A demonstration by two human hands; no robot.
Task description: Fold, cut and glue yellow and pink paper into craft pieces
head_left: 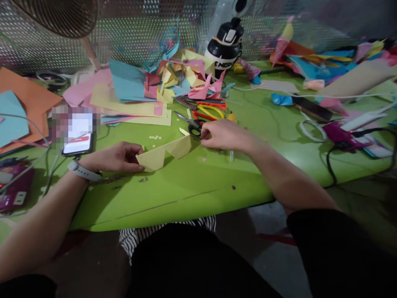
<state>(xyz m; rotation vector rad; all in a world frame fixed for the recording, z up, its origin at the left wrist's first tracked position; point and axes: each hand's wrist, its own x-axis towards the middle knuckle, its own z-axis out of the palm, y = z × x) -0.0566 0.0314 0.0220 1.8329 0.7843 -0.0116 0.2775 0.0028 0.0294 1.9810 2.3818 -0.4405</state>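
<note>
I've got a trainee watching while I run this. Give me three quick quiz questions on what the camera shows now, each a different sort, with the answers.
1. Multiple choice: what colour is the folded paper held by the left hand?
A) pink
B) yellow
C) blue

2. True or false: the phone lies closer to the left hand than the bottle does.

3. Short answer: which hand is at the black-handled scissors?

Key: 1 B; 2 true; 3 the right hand.

two hands [124, 157] [223, 134], one folded yellow paper [152, 160], one black-handled scissors [194, 128], one lit phone [79, 134], one fan [56, 14], two purple power strips [19, 184] [346, 135]
</note>
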